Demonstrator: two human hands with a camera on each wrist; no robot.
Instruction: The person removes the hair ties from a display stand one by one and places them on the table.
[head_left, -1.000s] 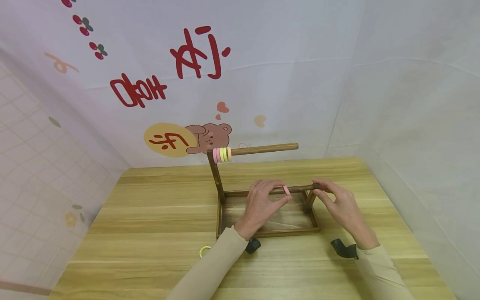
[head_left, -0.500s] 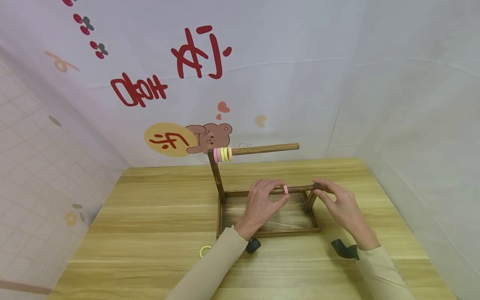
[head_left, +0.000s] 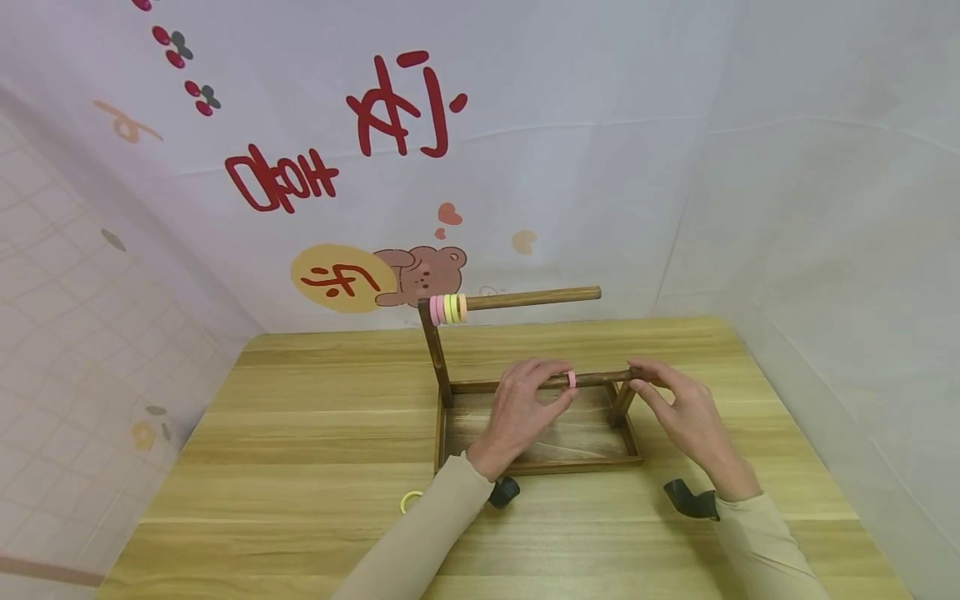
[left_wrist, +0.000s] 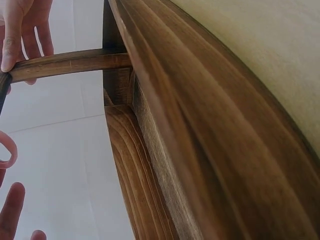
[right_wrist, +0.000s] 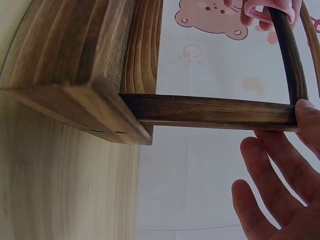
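Observation:
A wooden rack (head_left: 525, 468) with a tray base carries two horizontal rods. My left hand (head_left: 521, 396) pinches a pink ring (head_left: 572, 379) between thumb and fingers at the nearer, lower rod (head_left: 602, 378). In the right wrist view the pink ring (right_wrist: 256, 14) encircles that dark rod (right_wrist: 290, 55). My right hand (head_left: 686, 408) holds the corner where the lower rod meets its short post (right_wrist: 210, 111), thumb on one side and fingers on the other. Several pink, yellow and peach rings (head_left: 448, 309) sit at the left end of the higher rod (head_left: 536, 297).
A yellow ring (head_left: 410, 501) lies on the wooden table (head_left: 300, 433), partly hidden by the left sleeve. Black wrist-worn pieces show beside the left wrist (head_left: 504, 492) and the right wrist (head_left: 690, 500). A printed white cloth (head_left: 585, 167) hangs behind the table.
The pink ring in my left hand has turned from slanted to nearly upright across the lower rod. My right hand keeps its hold on the rod's end.

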